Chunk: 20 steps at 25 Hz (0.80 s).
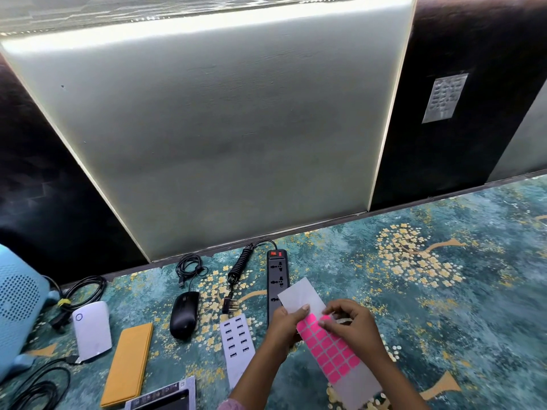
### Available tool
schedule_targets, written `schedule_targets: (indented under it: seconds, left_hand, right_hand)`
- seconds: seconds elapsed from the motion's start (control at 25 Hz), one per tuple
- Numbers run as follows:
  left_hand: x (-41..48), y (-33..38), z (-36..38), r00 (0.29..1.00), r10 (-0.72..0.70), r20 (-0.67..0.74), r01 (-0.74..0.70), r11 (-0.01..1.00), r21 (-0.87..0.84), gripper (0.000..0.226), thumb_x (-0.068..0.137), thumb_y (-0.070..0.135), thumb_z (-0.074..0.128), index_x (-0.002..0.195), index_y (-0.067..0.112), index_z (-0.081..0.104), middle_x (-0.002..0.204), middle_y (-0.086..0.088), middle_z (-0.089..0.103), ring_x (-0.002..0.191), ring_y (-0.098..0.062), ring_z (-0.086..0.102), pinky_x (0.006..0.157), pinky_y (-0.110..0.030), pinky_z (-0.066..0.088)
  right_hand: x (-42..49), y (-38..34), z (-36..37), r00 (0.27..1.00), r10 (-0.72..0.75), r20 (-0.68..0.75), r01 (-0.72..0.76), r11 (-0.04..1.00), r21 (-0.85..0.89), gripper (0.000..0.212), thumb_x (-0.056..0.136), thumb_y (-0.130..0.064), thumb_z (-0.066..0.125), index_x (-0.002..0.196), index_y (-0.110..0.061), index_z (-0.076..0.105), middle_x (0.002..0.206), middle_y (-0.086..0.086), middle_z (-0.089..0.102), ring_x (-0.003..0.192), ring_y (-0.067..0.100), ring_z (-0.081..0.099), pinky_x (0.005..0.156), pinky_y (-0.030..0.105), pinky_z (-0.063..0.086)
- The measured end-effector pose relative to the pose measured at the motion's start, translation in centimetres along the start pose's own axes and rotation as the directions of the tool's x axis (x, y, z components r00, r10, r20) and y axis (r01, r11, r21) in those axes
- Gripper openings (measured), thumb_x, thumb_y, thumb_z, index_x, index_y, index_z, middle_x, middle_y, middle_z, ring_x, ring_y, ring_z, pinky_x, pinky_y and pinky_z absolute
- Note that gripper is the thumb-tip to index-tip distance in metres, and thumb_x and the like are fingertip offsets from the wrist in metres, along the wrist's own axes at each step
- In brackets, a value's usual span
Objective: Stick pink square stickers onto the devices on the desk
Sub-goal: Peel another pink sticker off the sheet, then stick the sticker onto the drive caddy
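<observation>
I hold the sticker sheet (327, 335) up over the patterned teal surface (444, 291), low in the middle of my view. My left hand (285, 328) grips its left edge, thumb on top and fingers curled underneath, pinching the backing paper. My right hand (352, 324) comes in from the right with its fingertips (324, 320) bunched together on the top row of pink squares, pinching at a corner sticker; I cannot tell whether the sticker is lifted off yet. The upper part of the sheet is bare white backing, and the pink squares fill the middle in neat rows.

The devices lie to the left of my hands. A black power strip (277, 276) runs upward just behind the sheet, partly hidden by it, with its coiled cord (241, 263) beside it. Left of that sits a black mouse (184, 314) with its cable looped above. A white charging hub (238, 347) with rows of ports lies just beside my left wrist. Farther left are an orange flat case (128, 362), a white rounded box (91, 329) and a light blue appliance (17, 306) at the edge. A metal drive tray (165, 396) lies at the bottom edge.
</observation>
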<state>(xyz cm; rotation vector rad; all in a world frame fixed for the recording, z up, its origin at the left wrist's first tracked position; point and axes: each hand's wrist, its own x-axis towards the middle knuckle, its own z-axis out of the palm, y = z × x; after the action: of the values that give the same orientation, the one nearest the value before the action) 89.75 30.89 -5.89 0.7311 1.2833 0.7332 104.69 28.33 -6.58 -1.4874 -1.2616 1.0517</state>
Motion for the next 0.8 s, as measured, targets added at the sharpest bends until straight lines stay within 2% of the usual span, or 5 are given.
schedule_targets:
  seconds: [0.2,0.36,0.48,0.64,0.8]
  left_hand:
    - [0.7,-1.0,0.2,0.998,-0.058,0.017,0.056,0.996,0.067,0.008,0.089,0.02,0.058,0.095,0.014,0.058,0.079,-0.003,0.065,0.066,-0.016,0.062,0.056,-0.024,0.049]
    - [0.2,-1.1,-0.1,0.996,0.032,-0.083,-0.024,0.995,0.096,0.016,0.091,0.012,0.054,0.105,0.014,0.048,0.092,-0.004,0.058,0.075,-0.017,0.056,0.054,-0.02,0.039]
    - [-0.2,-1.0,-1.6,0.977,0.156,-0.146,-0.136,0.981,0.138,0.019,0.09,0.005,0.053,0.109,0.011,0.05,0.096,-0.002,0.059,0.09,-0.021,0.056,0.06,-0.02,0.044]
    - [-1.4,-0.9,-4.6,0.954,0.268,-0.134,-0.251,0.959,0.131,0.018,0.09,0.001,0.051,0.088,0.018,0.058,0.093,-0.007,0.064,0.08,-0.019,0.061,0.062,-0.018,0.049]
    - [-3.8,-2.0,-9.7,0.845,0.467,-0.259,-0.399,0.875,0.274,0.023,0.087,-0.001,0.055,0.088,0.022,0.058,0.087,0.003,0.065,0.082,-0.014,0.062,0.069,-0.015,0.05]
  right_hand:
    - [0.1,1.2,-1.0,0.976,0.197,0.087,-0.206,0.973,0.105,0.049,0.067,0.013,0.07,0.107,-0.012,0.055,0.077,0.009,0.065,0.057,0.017,0.06,0.058,0.031,0.053]
    - [0.1,2.6,-1.6,0.958,0.259,-0.121,-0.267,0.962,-0.052,0.05,0.068,0.009,0.07,0.105,-0.02,0.052,0.076,0.003,0.061,0.061,0.021,0.06,0.058,0.034,0.05]
    - [0.3,3.4,-2.0,0.962,0.199,-0.184,-0.242,0.939,-0.246,0.051,0.07,0.009,0.067,0.113,-0.015,0.052,0.081,0.003,0.058,0.061,0.016,0.056,0.05,0.026,0.042]
    - [0.1,4.0,-1.0,0.97,0.043,-0.239,-0.159,0.856,-0.491,0.05,0.067,0.01,0.066,0.113,-0.008,0.057,0.104,0.016,0.059,0.088,0.032,0.057,0.068,0.035,0.045]
    - [-1.2,1.8,3.4,0.984,-0.073,-0.161,0.002,0.914,-0.406,0.038,0.067,0.009,0.069,0.097,-0.014,0.062,0.097,0.008,0.054,0.087,0.032,0.058,0.072,0.031,0.043]
